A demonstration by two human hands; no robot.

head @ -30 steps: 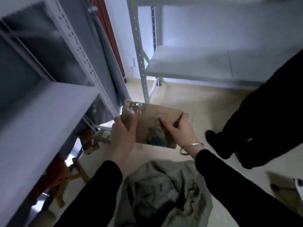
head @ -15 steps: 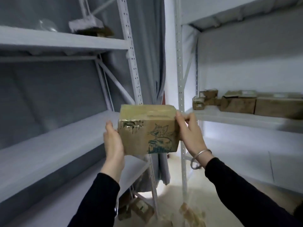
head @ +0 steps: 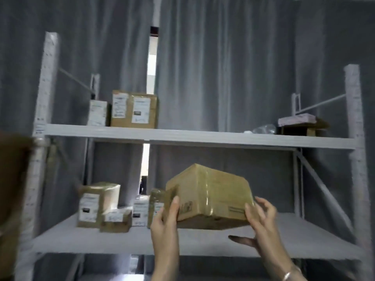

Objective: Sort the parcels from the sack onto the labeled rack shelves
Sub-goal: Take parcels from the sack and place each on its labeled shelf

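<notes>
Head view: the left hand (head: 165,226) and right hand (head: 261,224) clamped a taped cardboard parcel (head: 211,196) from both sides, held tilted just above the lower shelf (head: 294,236), right of the labelled boxes (head: 97,205) near its left end. Placement appeared under way; the next move called for lowering it flat and letting go.
</notes>
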